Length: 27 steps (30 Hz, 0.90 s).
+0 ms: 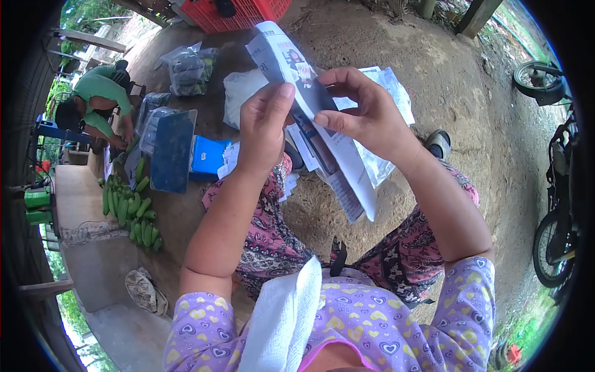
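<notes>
A folded sheet of newspaper [341,180], long and narrow, hangs at a slant in front of me above my lap. My left hand [266,121] grips its left edge, thumb on top and fingers curled behind. On the other side my right hand [369,111] pinches the sheet's right edge, the thumb lying on the printed face. Below the hands, more loose paper sheets [300,146] and a clear plastic wrapping [387,93] lie on the ground between and beyond my knees. A whitish plastic bag [240,93] is just left of the newspaper.
At the left are a blue plate [173,150], a blue box [207,155] and a heap of green, banana-like fruits [131,208]. Filled clear bags [191,71] lie farther off, near a red crate [238,15]. A person in green [102,90] bends down far left. Motorbikes [551,242] stand at right.
</notes>
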{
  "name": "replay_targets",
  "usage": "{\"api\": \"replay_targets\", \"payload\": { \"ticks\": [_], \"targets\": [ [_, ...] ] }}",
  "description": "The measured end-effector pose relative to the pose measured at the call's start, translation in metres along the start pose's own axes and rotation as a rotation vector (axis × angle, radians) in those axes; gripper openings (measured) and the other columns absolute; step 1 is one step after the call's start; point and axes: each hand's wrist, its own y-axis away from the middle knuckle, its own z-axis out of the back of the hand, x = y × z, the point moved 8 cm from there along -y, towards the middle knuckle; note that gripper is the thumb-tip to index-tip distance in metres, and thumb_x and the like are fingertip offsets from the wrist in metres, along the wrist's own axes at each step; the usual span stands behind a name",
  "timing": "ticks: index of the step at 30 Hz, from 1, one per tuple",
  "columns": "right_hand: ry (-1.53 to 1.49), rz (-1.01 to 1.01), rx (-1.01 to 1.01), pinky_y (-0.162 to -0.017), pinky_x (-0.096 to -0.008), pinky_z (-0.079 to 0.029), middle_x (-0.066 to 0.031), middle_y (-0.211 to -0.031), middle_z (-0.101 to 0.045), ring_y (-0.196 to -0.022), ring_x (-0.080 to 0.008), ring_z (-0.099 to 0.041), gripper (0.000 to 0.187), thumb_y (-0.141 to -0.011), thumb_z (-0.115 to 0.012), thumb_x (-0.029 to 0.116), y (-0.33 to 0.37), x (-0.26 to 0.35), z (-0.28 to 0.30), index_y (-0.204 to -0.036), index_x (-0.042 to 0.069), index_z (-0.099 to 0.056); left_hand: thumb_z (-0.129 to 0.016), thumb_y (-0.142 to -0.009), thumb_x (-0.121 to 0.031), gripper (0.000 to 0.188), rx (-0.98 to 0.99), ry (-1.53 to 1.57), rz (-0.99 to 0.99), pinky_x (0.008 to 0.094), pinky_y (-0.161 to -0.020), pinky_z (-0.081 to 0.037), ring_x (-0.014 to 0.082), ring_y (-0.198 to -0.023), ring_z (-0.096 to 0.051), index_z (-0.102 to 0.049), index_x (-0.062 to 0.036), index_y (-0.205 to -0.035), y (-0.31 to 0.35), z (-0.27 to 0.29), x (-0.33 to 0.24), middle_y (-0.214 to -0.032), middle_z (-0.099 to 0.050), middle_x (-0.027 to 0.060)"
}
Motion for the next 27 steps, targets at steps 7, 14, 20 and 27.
{"api": "replay_targets", "payload": {
  "ticks": [7, 14, 20, 27],
  "targets": [
    [-0.016, -0.025, -0.003, -0.089, -0.0329, -0.049, -0.0074, -0.115, -0.055, -0.111, -0.0197, -0.053, 0.056, -0.076, -0.078, 0.021, 0.000, -0.003, 0.001, -0.120, 0.000, -0.050, -0.048, -0.097, -0.021, 0.030, 0.001, 0.106, 0.054, 0.0292, -0.079, -0.052, 0.0150, -0.089, -0.063, -0.059, 0.0042, -0.108, 0.001, -0.001, 0.002, -0.100, -0.064, 0.0100],
    [0.003, -0.030, 0.002, -0.089, -0.0315, -0.050, -0.0076, -0.116, -0.055, -0.112, -0.0187, -0.052, 0.055, -0.077, -0.078, 0.020, -0.001, -0.007, 0.003, -0.120, -0.001, -0.051, -0.047, -0.097, -0.020, 0.029, 0.016, 0.145, 0.082, 0.0294, -0.079, -0.051, 0.0150, -0.089, -0.063, -0.060, 0.0043, -0.107, 0.001, -0.004, 0.003, -0.100, -0.064, 0.0105],
    [0.051, -0.019, 0.015, -0.087, -0.0304, -0.051, -0.0083, -0.116, -0.055, -0.112, -0.0184, -0.053, 0.055, -0.077, -0.078, 0.020, -0.001, -0.005, 0.002, -0.119, -0.001, -0.051, -0.049, -0.097, -0.021, 0.028, -0.001, 0.120, 0.065, 0.0271, -0.079, -0.049, 0.0132, -0.089, -0.062, -0.061, 0.0033, -0.106, 0.000, 0.000, 0.006, -0.099, -0.065, 0.0090],
    [0.159, 0.122, -0.078, -0.074, -0.0312, -0.055, -0.0124, -0.101, -0.062, -0.098, -0.0212, -0.062, 0.050, -0.070, -0.081, 0.019, 0.000, 0.004, 0.004, -0.109, -0.002, -0.058, -0.054, -0.095, -0.022, 0.027, 0.015, 0.165, 0.094, 0.0250, -0.078, -0.047, 0.0107, -0.086, -0.060, -0.062, 0.0020, -0.104, 0.000, 0.000, 0.007, -0.097, -0.065, 0.0070]
  ]
}}
